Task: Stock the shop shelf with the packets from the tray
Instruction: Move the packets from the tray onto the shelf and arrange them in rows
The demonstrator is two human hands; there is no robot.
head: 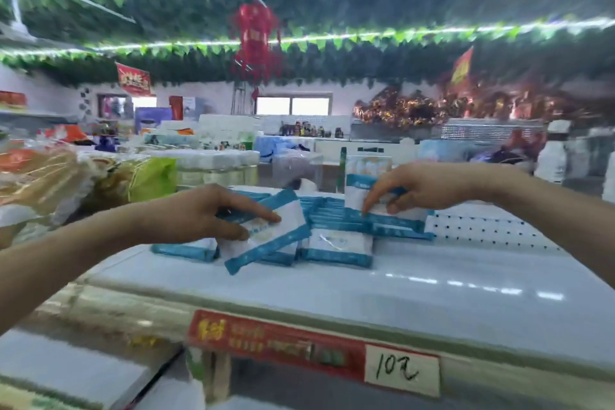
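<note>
Packets (pixel 337 245), blue-edged with white faces, lie in overlapping rows on the flat white shop shelf (pixel 332 296), toward its far side and a little left of its middle. No tray shows in this view. Laid flat and shingled, they probably pack the space well and keep their fronts readable.

The left hand (pixel 206 213) holds a tilted packet (pixel 283 236) at the near left of the pile. Its fingers (pixel 263 214) are stretched over the top face and the thumb is tucked under the near edge. The pinch is narrow, and the packet slants as if being set onto the stack.

The right hand (pixel 419 186) holds an upright packet (pixel 361 186) at the far right of the pile. Here the fingers (pixel 372 201) are bent down on its front and the thumb is low beside them. The packet stands on edge, likely being steadied for its place.

A red price label (pixel 276 343) runs along the near edge of the shelf.
</note>
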